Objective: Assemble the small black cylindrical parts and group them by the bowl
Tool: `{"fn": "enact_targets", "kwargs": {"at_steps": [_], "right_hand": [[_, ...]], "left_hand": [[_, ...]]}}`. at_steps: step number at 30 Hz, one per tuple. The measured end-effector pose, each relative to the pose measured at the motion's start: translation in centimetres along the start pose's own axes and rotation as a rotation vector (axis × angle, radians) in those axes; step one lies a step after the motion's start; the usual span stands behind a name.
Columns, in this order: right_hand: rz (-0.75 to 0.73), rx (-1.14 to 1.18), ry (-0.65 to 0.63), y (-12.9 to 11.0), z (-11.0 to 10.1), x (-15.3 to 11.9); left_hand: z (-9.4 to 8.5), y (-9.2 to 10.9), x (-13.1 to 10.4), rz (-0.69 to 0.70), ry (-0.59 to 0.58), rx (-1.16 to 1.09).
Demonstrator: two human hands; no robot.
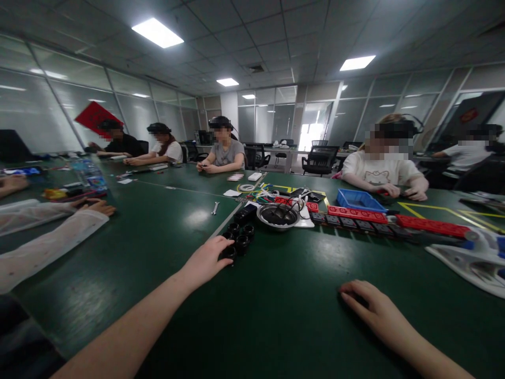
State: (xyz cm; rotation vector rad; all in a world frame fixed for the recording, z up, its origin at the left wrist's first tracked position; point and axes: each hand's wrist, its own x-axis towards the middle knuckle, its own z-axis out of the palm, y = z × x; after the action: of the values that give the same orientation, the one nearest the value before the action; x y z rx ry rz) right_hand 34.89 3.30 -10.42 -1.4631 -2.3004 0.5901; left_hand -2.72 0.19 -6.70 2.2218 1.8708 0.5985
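My left hand (pixel 207 259) reaches to a cluster of small black, round, hollow parts (pixel 242 243) on the green table. Its thumb and fingers sit around the nearest black round part (pixel 229 253) of the cluster, which they partly hide. My right hand (pixel 365 301) rests on the tabletop to the right, loosely curved, with a gap between thumb and fingers and nothing visible in it. Just behind the cluster are a black boxy object (pixel 245 213) and a metal bowl (pixel 278 217) with dark contents.
A wrench (pixel 215 208) lies beyond my left hand. Red-topped strips (pixel 357 215), a blue tray (pixel 361 200) and a grey-white device (pixel 473 258) stand to the right. At left are a co-worker's sleeved arms (pixel 59 239) and a plastic bottle (pixel 92 173). Other people sit across the table.
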Motion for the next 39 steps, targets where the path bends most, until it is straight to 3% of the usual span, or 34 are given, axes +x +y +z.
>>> {"fn": "enact_targets", "kwargs": {"at_steps": [5,16,27,35,39], "right_hand": [[-0.018,-0.019,0.001,0.0,0.0,0.1],[-0.027,-0.016,0.004,0.1,0.0,0.0],[-0.026,-0.003,0.003,0.4,0.2,0.1],[-0.019,-0.016,0.001,0.1,0.1,0.1],[-0.028,-0.023,0.002,0.1,0.1,0.0]], "left_hand": [[0.0,-0.3,0.1,-0.005,-0.039,-0.059],[0.3,0.1,-0.1,-0.170,-0.231,-0.247],[0.5,-0.5,0.2,-0.146,-0.256,-0.194],[0.3,-0.1,-0.1,-0.017,-0.120,0.019],[0.2,0.5,-0.4,-0.028,-0.056,0.165]]}}
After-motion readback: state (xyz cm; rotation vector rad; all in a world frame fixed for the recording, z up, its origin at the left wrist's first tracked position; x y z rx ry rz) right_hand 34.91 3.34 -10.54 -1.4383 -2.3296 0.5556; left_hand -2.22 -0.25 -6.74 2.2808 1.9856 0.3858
